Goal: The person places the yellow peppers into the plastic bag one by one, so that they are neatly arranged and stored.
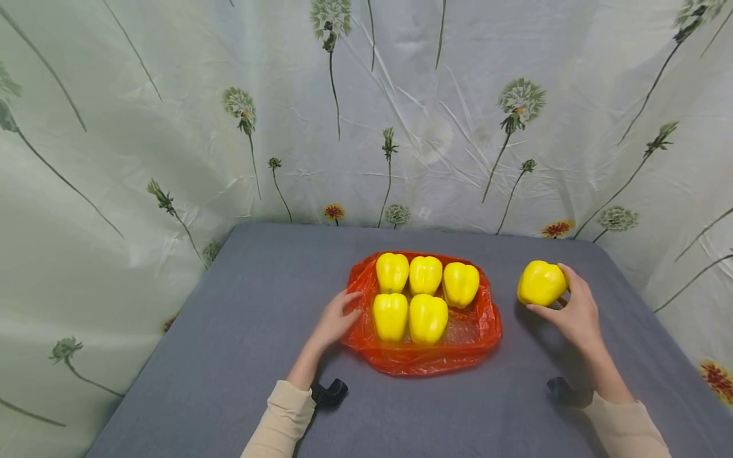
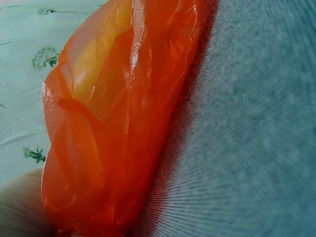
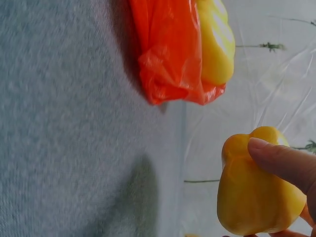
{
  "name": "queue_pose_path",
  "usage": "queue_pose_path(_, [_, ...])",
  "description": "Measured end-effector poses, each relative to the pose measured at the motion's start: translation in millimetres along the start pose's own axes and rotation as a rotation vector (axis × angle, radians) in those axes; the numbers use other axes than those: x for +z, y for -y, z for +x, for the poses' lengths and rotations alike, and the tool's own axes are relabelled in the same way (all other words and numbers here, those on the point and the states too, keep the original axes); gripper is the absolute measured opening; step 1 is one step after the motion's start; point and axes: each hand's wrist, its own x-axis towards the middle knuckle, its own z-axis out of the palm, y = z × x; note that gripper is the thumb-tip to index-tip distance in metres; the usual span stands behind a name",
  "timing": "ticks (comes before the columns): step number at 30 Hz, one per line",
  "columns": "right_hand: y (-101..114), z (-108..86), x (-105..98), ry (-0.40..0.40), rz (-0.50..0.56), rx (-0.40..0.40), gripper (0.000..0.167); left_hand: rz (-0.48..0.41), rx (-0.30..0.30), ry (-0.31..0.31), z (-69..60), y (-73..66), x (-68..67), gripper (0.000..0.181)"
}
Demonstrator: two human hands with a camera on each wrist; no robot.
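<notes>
A red plastic bag (image 1: 401, 362), its mouth spread wide, lies on the table with several yellow bell peppers (image 1: 425, 275) standing in it in two rows. My left hand (image 1: 336, 316) is at the bag's left side, thumb and fingers curved about its edge; in the left wrist view the red film (image 2: 118, 148) hides most of that hand. To the right of the bag, my right hand (image 1: 577, 312) grips another yellow bell pepper (image 1: 540, 283) between thumb and fingers. The right wrist view shows this pepper (image 3: 256, 192) raised above the table, apart from the bag.
The grey cloth-covered table (image 1: 258, 280) ends at a pale curtain (image 1: 366, 127) printed with dandelions. Dark straps (image 1: 330, 392) sit at the wrists. Inside the bag, the front right part holds no pepper.
</notes>
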Motion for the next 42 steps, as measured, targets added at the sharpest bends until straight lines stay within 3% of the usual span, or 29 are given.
queue_pose_path(16, [25, -10.9, 4, 0.034, 0.040, -0.035, 0.095, 0.005, 0.012, 0.002, -0.2, -0.1, -0.1, 0.043])
queue_pose_path(34, [51, -34.7, 35, 0.116, 0.088, -0.091, 0.092, 0.000, 0.019, -0.013, -3.0, -3.4, -1.6, 0.043])
queue_pose_path(42, [57, -45.4, 45, 0.141, 0.126, -0.052, 0.093, -0.011, 0.004, -0.002, -2.9, -3.3, -0.7, 0.044])
